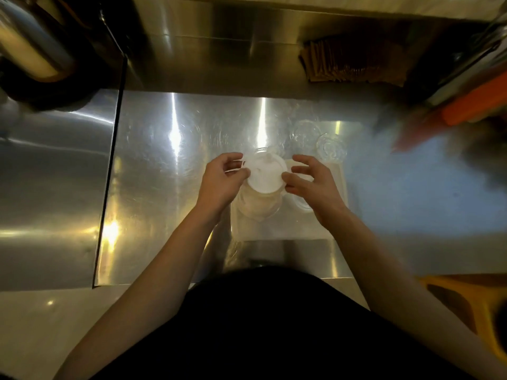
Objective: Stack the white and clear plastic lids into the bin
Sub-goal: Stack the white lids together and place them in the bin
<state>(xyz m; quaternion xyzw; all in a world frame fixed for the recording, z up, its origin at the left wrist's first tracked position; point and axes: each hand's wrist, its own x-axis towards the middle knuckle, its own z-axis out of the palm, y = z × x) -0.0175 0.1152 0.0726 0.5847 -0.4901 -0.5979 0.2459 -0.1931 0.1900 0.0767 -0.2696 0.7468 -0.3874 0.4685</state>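
A white round lid (265, 174) is held between my left hand (223, 178) on its left edge and my right hand (310, 182) on its right edge. It hovers above a stack of whitish lids (258, 205) standing in a shallow pale bin (285, 229) on the steel counter. A clear lid (303, 205) lies in the bin under my right palm, partly hidden. Two more clear lids (306, 133) (330, 148) rest on the counter beyond the bin, to the right.
The steel counter (170, 174) spreads to the left, with a dark seam at its left edge. A brown paper stack (354, 61) sits at the back right. Blurred orange items (472, 108) lie far right, a black machine (49, 50) far left.
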